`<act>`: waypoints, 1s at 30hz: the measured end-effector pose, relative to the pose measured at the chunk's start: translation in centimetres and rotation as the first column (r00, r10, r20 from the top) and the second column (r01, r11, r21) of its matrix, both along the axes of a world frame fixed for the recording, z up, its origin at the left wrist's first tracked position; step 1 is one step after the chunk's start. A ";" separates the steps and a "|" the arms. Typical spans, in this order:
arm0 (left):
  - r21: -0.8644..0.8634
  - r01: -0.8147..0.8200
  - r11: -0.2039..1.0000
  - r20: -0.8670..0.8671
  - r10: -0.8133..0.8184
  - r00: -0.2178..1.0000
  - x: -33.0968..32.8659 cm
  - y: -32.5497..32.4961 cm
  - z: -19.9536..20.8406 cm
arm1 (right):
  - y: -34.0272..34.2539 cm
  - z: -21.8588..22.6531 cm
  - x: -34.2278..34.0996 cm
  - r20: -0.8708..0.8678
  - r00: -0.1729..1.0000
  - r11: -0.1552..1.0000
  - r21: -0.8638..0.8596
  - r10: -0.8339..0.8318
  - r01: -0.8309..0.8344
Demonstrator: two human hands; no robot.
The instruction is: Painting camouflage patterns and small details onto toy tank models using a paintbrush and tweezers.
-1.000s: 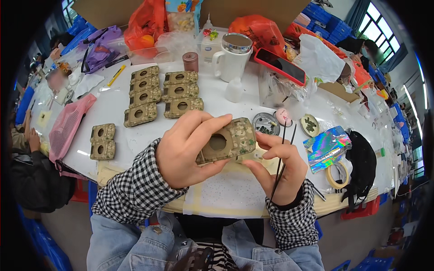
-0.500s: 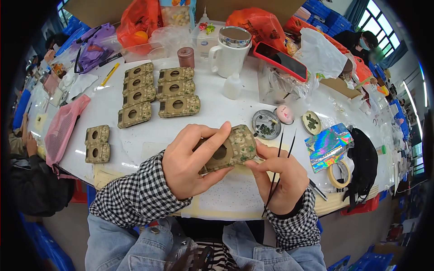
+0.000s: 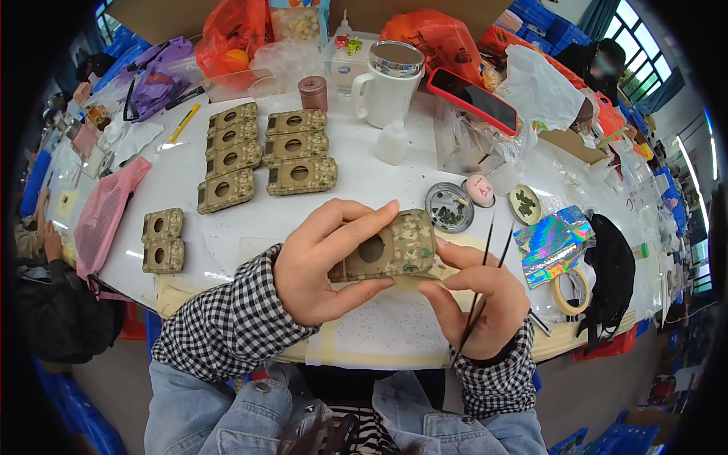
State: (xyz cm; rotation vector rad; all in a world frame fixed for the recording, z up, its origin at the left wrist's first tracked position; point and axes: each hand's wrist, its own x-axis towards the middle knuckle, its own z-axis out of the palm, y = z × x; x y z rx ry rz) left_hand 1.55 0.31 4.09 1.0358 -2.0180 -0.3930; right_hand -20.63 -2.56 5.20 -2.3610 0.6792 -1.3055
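Observation:
My left hand [image 3: 322,254] is closed around a camouflage-patterned model tank hull [image 3: 409,241], thumb below and fingers along its far edge. The hull is tilted and shows a dark round hole; its left end is hidden by my fingers. Black tweezers [image 3: 479,307] are tucked in my right hand [image 3: 489,303], their thin tips pointing up and away. That hand's forefinger and thumb are apart, close by the hull's right end; whether they touch it I cannot tell. Similar hulls [image 3: 301,176] stand in rows at the back left, and two more hulls [image 3: 164,256] at the left.
Beyond the hull lie a round metal dish [image 3: 449,207] of small dark green parts and a smaller dish [image 3: 525,205]. A white mug [image 3: 387,91], a small plastic bottle [image 3: 391,142] and a red-cased phone [image 3: 474,102] stand farther back. Tape [image 3: 570,293] lies at the right.
My left hand has shifted the hull slightly right and turned it flatter. My right hand has moved right with the tweezers, its thumb now farther from the hull.

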 end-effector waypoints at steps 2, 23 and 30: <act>0.106 0.130 0.986 -0.065 -0.124 0.990 0.8 -0.5 0.0 | 0.0 -0.5 0.0 0.095 0.995 0.999 0.038 -0.005 0.002; 0.364 0.697 0.619 -0.795 -0.183 0.578 0.3 -0.8 -1.9 | -0.4 1.2 0.5 0.037 0.999 0.998 -0.056 -0.039 0.041; 0.255 0.438 0.862 -0.445 -0.297 0.845 1.5 -2.5 0.5 | -1.9 3.6 0.6 -0.080 0.994 0.944 -0.327 -0.070 0.041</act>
